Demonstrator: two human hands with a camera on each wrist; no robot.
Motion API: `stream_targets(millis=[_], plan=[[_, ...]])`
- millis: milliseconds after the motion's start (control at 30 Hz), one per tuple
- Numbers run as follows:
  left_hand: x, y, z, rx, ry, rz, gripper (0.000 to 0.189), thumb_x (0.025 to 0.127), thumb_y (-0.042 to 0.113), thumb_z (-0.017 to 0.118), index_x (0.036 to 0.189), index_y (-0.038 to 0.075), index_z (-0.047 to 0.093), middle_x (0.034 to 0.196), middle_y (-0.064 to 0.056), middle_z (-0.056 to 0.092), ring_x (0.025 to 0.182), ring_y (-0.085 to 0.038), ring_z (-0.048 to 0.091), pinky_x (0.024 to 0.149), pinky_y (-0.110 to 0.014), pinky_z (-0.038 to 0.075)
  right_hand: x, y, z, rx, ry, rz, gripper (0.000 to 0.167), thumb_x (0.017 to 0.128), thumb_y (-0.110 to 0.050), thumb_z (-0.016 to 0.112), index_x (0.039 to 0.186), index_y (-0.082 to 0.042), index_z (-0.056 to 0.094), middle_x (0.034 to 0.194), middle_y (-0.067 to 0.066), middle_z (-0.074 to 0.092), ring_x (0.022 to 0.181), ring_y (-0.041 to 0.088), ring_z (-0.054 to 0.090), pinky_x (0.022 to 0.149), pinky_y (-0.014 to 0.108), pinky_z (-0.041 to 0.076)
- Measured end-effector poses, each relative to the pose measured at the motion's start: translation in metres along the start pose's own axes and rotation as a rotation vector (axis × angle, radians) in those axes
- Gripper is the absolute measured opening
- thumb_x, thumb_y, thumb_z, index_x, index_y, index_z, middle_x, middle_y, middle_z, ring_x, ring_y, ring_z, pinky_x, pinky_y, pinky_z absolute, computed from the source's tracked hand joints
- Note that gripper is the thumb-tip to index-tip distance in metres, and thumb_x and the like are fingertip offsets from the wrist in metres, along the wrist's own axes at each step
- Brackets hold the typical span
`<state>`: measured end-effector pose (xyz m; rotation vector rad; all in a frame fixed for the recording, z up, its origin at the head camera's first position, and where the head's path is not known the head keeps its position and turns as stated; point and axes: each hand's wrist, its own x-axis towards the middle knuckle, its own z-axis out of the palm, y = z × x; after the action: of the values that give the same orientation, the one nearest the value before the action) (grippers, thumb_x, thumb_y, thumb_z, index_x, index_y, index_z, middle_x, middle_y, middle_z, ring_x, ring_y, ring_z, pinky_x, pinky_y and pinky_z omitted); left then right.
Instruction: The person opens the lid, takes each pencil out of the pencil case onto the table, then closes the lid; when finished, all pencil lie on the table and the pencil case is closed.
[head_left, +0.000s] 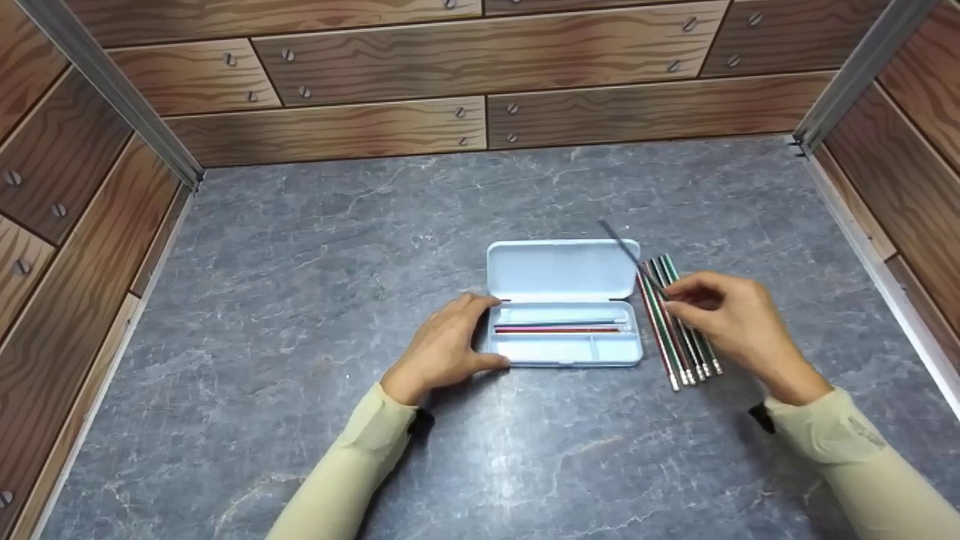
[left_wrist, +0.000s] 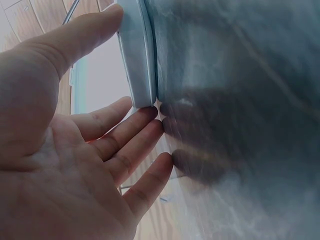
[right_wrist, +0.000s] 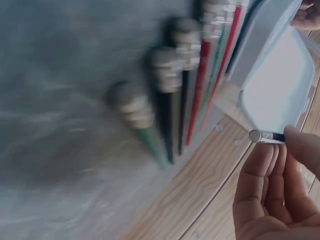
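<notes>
A pale blue pencil case (head_left: pixel 562 270) lies with its lid tipped back. Several pencils (head_left: pixel 559 328) rest in its rear compartment; the front compartments look bare. My left hand (head_left: pixel 442 341) holds the case's left end, thumb at the front corner and index finger near the hinge corner. Between thumb and fingertips my right hand (head_left: pixel 739 315) pinches a dark pencil (head_left: pixel 619 240) near its metal-capped end (right_wrist: pixel 270 136). That pencil slants up and left, overlapping the lid's right corner in the head view. Below it, several red, green and black pencils (head_left: pixel 661 337) lie side by side, right of the case.
The grey marbled tabletop (head_left: pixel 300 337) extends around the case. Wood-patterned panels (head_left: pixel 480 60) wall in the back and both sides, with metal posts (head_left: pixel 112 90) at the far corners.
</notes>
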<state>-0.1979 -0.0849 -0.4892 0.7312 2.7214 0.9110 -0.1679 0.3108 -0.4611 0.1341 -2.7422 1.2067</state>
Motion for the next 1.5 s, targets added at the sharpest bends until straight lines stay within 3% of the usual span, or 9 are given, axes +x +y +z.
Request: stream_targets(millis=[233,500,800,1300,1500], plan=[[-0.001,-0.003,0.0,0.002,0.015,0.012,0.087,0.087,0.036,0.097,0.159,0.008,0.057,0.149,-0.015,0.065,0.14,-0.036,0.063,0.12,-0.057,0.052,-0.012,0.029,-0.013,-0.076,0.058,0.124,0.024,0.095,-0.011,0.088,0.113,0.004,0.082,0.106,0.025,0.084,0.075,-0.016,0.061,0.067,0.007,0.052],[-0.002,-0.005,0.001,-0.004,0.015,0.009,0.087,0.087,0.037,0.097,0.158,0.008,0.058,0.146,-0.015,0.066,0.137,-0.036,0.063,0.118,-0.058,0.052,-0.017,0.044,-0.026,-0.139,-0.085,0.28,0.031,0.097,-0.015,0.084,0.117,0.008,0.08,0.098,0.015,0.085,0.07,-0.003,0.065,0.061,0.019,0.054],[-0.002,-0.005,0.001,-0.007,0.013,0.007,0.087,0.087,0.036,0.097,0.159,0.008,0.057,0.147,-0.016,0.066,0.14,-0.037,0.063,0.12,-0.057,0.052,-0.018,0.046,-0.026,-0.203,-0.156,0.307,0.033,0.097,-0.02,0.084,0.118,0.005,0.081,0.106,0.023,0.084,0.078,0.011,0.066,0.064,0.024,0.051],[-0.002,-0.002,0.0,-0.015,0.016,0.016,0.086,0.087,0.036,0.097,0.159,0.008,0.057,0.147,-0.016,0.066,0.139,-0.037,0.063,0.121,-0.057,0.052,-0.019,0.042,-0.026,-0.161,-0.181,0.342,0.036,0.099,-0.02,0.083,0.123,0.006,0.08,0.108,0.021,0.085,0.079,0.008,0.071,0.067,0.02,0.055],[0.0,-0.001,0.0,-0.008,0.011,0.015,0.087,0.087,0.037,0.097,0.159,0.008,0.057,0.147,-0.014,0.066,0.139,-0.034,0.063,0.121,-0.057,0.051,-0.018,0.042,-0.028,-0.107,-0.161,0.335,0.035,0.102,-0.017,0.08,0.123,0.01,0.079,0.1,0.018,0.085,0.074,0.004,0.074,0.063,0.02,0.06]])
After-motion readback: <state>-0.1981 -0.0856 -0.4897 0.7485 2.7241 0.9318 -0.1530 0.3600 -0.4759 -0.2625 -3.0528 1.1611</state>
